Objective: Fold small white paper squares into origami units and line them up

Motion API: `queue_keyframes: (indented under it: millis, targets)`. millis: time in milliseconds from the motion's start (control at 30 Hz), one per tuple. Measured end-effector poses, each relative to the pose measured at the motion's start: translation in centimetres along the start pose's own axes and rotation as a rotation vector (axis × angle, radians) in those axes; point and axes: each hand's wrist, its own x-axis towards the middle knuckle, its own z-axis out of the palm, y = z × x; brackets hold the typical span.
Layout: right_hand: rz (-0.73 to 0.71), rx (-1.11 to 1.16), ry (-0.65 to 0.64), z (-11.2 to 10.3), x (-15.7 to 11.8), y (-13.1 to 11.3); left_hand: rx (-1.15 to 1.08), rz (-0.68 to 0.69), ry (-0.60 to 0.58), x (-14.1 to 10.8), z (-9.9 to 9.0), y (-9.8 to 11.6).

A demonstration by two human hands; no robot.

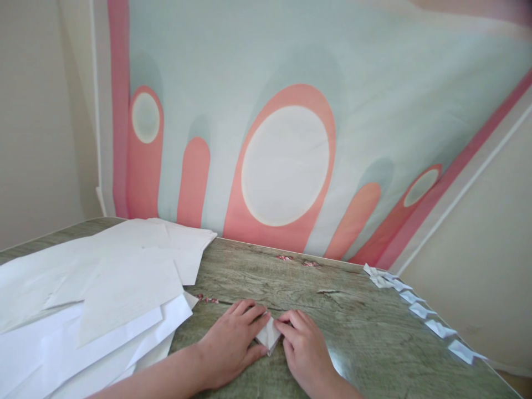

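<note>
A small folded piece of white paper point(268, 334) lies on the wooden table between my two hands. My left hand point(234, 342) rests over its left side, with the fingers along the top corner and the thumb at the lower edge. From the right, my right hand point(304, 349) has its fingers bent and pressed together at the paper's right edge. Part of the folded paper is hidden under the fingers of both hands.
Many loose white sheets point(128, 293) overlap across the table's left side. Several small folded paper pieces point(440, 329) stand in a row along the right edge. Behind the wood-grain table point(366, 327) hangs a pale green and coral cloth point(216, 88).
</note>
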Motion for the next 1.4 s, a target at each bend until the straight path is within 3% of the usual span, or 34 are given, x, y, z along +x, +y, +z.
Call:
queue_keyframes:
  millis: [267,533,733,967,1400]
  targets:
    - [-0.01,0.008,0.003,0.0,0.0,0.1,-0.128,-0.083,0.095,0.1,1.2,-0.6]
    - [0.014,0.007,-0.008,-0.1,-0.1,-0.1,-0.199,-0.169,0.156,0.3,1.0,-0.5]
    - [0.011,0.025,-0.031,-0.7,0.2,-0.8,-0.119,-0.16,0.128,0.3,0.8,-0.4]
    - [-0.177,0.059,-0.059,-1.6,0.5,-1.6,0.035,-0.099,0.093,0.0,0.5,0.5]
    - [-0.182,0.033,-0.102,-1.3,0.4,-1.8,0.202,-0.049,0.104,-0.1,1.3,1.0]
